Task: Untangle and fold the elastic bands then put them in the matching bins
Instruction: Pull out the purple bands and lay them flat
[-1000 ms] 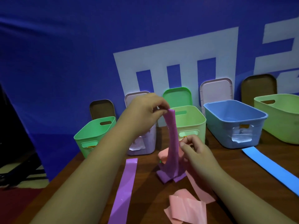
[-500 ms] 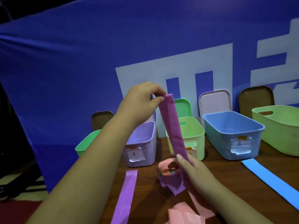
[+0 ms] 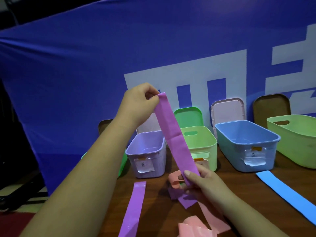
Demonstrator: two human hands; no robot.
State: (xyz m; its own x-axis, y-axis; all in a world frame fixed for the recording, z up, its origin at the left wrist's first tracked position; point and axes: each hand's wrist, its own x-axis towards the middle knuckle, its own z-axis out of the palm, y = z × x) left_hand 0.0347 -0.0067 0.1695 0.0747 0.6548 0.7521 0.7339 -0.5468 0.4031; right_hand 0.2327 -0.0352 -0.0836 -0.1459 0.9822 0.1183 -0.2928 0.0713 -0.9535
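Observation:
A purple elastic band (image 3: 174, 139) stretches slantwise in the air above the table. My left hand (image 3: 138, 106) pinches its top end, raised in front of the blue backdrop. My right hand (image 3: 201, 182) grips the band lower down, just above the table, and the band's loose tail (image 3: 186, 201) lies crumpled beneath it. A pink band (image 3: 176, 181) curls beside my right thumb and another pink length (image 3: 196, 228) lies near the front edge. A second purple band (image 3: 135, 207) lies flat on the left. A blue band (image 3: 287, 190) lies at the right.
Bins stand in a row at the back of the wooden table (image 3: 159, 214): green bin (image 3: 123, 165) mostly hidden by my left arm, purple bin (image 3: 147, 154), light green bin (image 3: 203, 142), blue bin (image 3: 246, 142), large light green bin (image 3: 294, 134). Lids lean against the blue backdrop.
My left hand has lifted the purple band's end higher and the band now shows flat and wider. My right hand has slid along it and grips it lower down.

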